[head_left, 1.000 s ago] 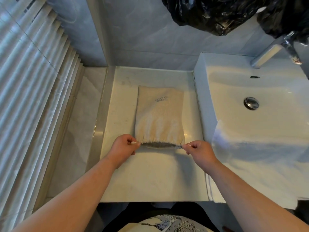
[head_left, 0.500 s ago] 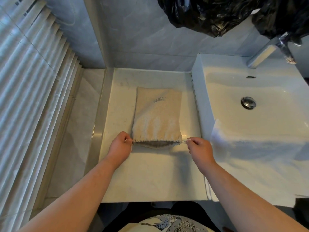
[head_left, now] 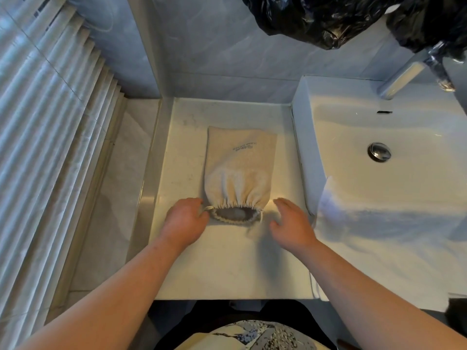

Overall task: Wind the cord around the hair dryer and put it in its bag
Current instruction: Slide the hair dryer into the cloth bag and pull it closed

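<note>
Touching left grip perhaps, bag; right grip apart.

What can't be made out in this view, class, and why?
Head view:
- hair dryer and cord, hidden inside the drawstring bag; a grey shape shows at its mouth.
- Bag's print: too small to read.
- Grip of the left hand on the drawstring: fingertips hidden behind the hand.
- Tap: top covered by black plastic.

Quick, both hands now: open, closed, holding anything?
Left hand: fingers curled at the drawstring; grip cannot be told.
Right hand: open, holding nothing.
</note>
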The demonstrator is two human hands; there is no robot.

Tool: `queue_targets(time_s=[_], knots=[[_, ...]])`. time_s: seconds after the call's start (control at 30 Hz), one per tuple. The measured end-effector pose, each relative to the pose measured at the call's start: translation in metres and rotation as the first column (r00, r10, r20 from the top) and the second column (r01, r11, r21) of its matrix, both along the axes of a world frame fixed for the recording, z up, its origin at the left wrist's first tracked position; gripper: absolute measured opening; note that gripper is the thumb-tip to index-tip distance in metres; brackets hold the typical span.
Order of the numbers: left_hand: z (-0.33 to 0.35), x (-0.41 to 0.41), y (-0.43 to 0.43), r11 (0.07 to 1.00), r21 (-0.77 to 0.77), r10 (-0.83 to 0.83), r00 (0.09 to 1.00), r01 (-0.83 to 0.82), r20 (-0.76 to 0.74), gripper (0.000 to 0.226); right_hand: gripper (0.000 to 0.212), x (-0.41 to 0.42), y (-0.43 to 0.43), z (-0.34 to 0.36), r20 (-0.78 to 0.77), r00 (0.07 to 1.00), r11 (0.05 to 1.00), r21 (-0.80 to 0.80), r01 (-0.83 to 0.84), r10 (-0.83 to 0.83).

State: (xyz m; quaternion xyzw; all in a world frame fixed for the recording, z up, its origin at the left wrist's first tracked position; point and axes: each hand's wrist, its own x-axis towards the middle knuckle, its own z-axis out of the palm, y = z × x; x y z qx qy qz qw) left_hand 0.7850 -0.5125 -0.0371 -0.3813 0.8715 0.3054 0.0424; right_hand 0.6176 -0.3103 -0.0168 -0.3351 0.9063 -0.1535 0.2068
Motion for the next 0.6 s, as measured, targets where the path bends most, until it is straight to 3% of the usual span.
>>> queue_targets(time_s=[0.1,0.27,0.3,0.37,0.47,0.6], knots=[[0.0,-0.011,0.007,0.992,0.105,-0.084,0.986,0.069,0.146,0.018,0.028,0.006,-0.02,-0.001,0.243,0.97,0.998,0.068,-0.003,-0.013],[0.007,-0.015,0.008,0.956,0.29,0.05,0.999,-0.044,-0.014,0.017,0.014,0.011,-0.028,0.001,0.389,0.916,0.991,-0.049,0.126,-0.097],[0.009,-0.015,0.008,0.93,0.357,0.109,0.993,-0.085,-0.048,0.011,0.015,0.011,-0.028,0.004,0.438,0.891,0.983,-0.073,0.166,-0.117],[0.012,-0.017,0.008,0.88,0.458,0.189,0.977,-0.123,-0.101,0.023,0.025,0.012,-0.028,0.009,0.536,0.826,0.962,-0.089,0.26,-0.173],[0.014,-0.023,0.01,0.871,0.474,0.21,0.971,-0.131,-0.117,0.04,0.036,0.01,-0.029,0.01,0.501,0.841,0.952,-0.103,0.289,-0.202],[0.017,-0.028,0.009,0.81,0.563,0.293,0.944,-0.162,-0.15,0.034,0.03,0.004,-0.027,0.01,0.464,0.865,0.959,-0.1,0.265,-0.19]])
